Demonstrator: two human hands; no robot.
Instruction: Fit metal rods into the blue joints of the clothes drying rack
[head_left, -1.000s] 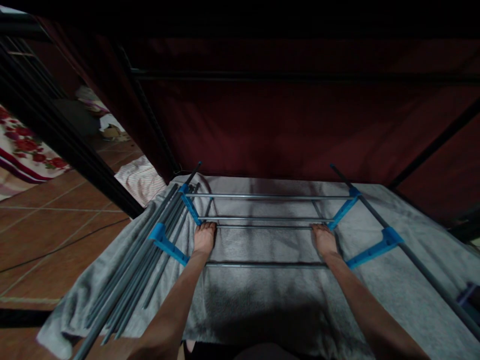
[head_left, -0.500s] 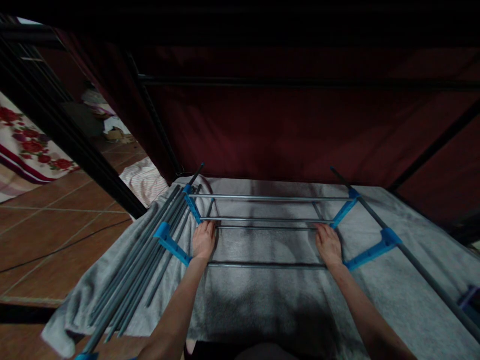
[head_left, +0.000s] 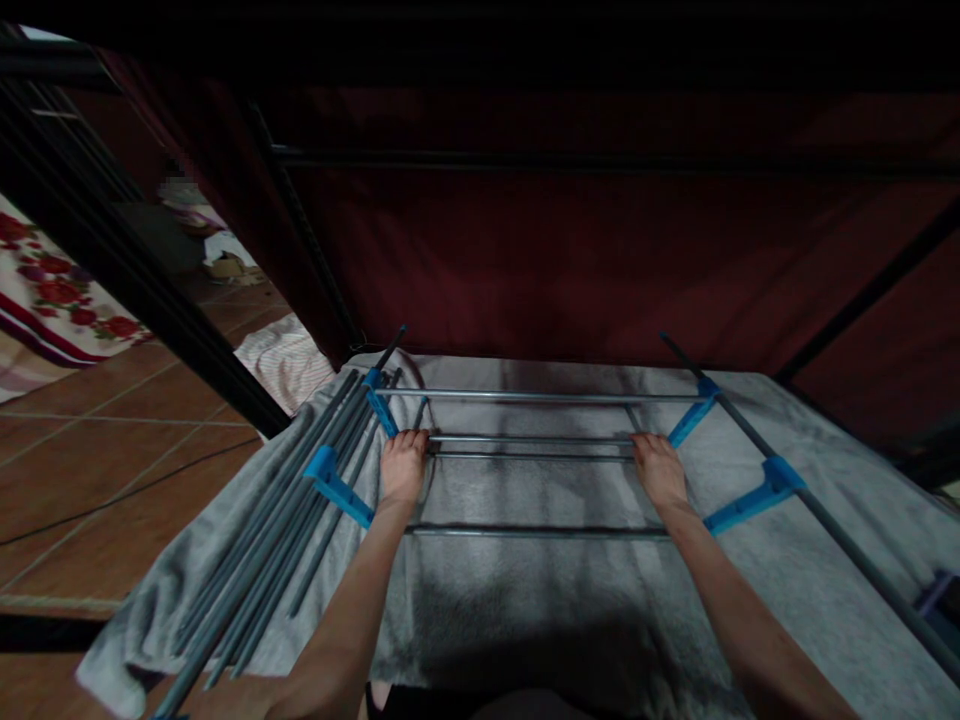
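Observation:
A frame of grey metal tubes with blue plastic brackets stands over a grey blanket. My left hand [head_left: 403, 466] is closed over the left end of a middle crossbar [head_left: 529, 440], close to the upper left blue bracket [head_left: 381, 404]. The right end of that same bar is under the fingers of my right hand [head_left: 658, 470], beside the upper right blue bracket [head_left: 691, 415]. Nearer me, another crossbar [head_left: 536, 532] runs between the lower left bracket [head_left: 339, 487] and the lower right bracket [head_left: 754, 497]. A far crossbar [head_left: 540, 397] lies beyond my hands.
Several loose grey tubes [head_left: 281, 530] lie on the blanket [head_left: 525, 590] at the left. Dark red fabric [head_left: 510, 260] hangs behind. A black post [head_left: 172, 310] slants down on the left, past the tiled floor [head_left: 112, 450] and a striped cloth [head_left: 289, 360].
Both hands have shifted slightly forward, and their fingers now lie over the middle crossbar. My left hand has also moved a little left, and the left brackets sit slightly further left.

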